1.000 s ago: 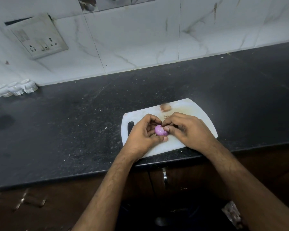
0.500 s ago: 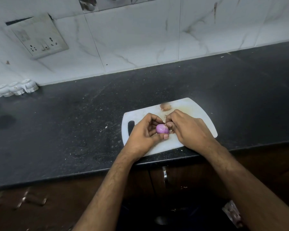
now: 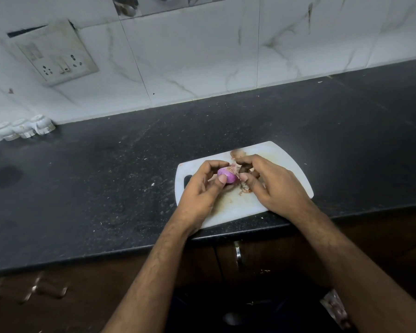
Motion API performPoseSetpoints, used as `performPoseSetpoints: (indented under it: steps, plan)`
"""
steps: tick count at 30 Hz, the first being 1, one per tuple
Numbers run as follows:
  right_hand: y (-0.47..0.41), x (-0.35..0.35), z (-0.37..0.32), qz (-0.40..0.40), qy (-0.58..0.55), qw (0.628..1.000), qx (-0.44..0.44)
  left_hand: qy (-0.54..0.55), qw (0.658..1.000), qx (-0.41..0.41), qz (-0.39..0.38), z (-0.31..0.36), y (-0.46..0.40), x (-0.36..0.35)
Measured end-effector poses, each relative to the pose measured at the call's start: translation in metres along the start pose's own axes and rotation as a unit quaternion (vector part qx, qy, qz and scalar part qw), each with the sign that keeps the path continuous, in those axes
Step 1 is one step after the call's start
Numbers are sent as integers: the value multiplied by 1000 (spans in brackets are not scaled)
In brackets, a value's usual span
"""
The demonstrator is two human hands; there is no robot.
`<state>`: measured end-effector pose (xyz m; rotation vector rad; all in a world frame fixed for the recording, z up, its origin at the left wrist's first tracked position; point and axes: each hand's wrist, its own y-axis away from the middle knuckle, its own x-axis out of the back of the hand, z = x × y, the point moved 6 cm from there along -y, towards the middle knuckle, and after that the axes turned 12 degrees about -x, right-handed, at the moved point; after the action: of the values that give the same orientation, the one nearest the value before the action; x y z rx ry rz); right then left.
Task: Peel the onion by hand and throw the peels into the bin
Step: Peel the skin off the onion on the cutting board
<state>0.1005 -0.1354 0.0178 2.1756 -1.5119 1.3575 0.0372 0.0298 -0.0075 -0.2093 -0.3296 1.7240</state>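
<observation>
Onion point(image 3: 227, 175) mostly bare, clamped in left hand point(image 3: 202, 188) fingers; right hand point(image 3: 269, 181) fingers pinch a clinging peel point(image 3: 233, 168). Binning remains.

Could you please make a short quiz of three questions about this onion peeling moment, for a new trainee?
1. True or false: the onion lies alone on the cutting board, with no hand touching it.
2. Which hand holds the onion? A) left hand B) right hand
3. Fill in: loose peel lies near the board's ____ edge.

Key
1. False: the left hand holds it above the board.
2. A; the right hand pulls at the skin.
3. far
</observation>
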Motion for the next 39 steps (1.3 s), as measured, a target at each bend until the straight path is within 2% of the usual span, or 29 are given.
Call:
performPoseSetpoints:
  steps: [7, 16, 29, 39]
  plan:
    - [4, 3, -6, 6, -28, 999, 44, -11, 1000, 16, -18, 0, 1, -2]
    - [-3, 1, 13, -5, -160, 987, -4, -5, 999, 13, -43, 2, 1, -7]
    - [-1, 5, 9, 20, -134, 991, 8, 0, 999, 10, -45, -1, 0, -8]
    - [4, 8, -1, 54, -44, 996, 47, -2, 999, 2, -45, -2, 0, -7]
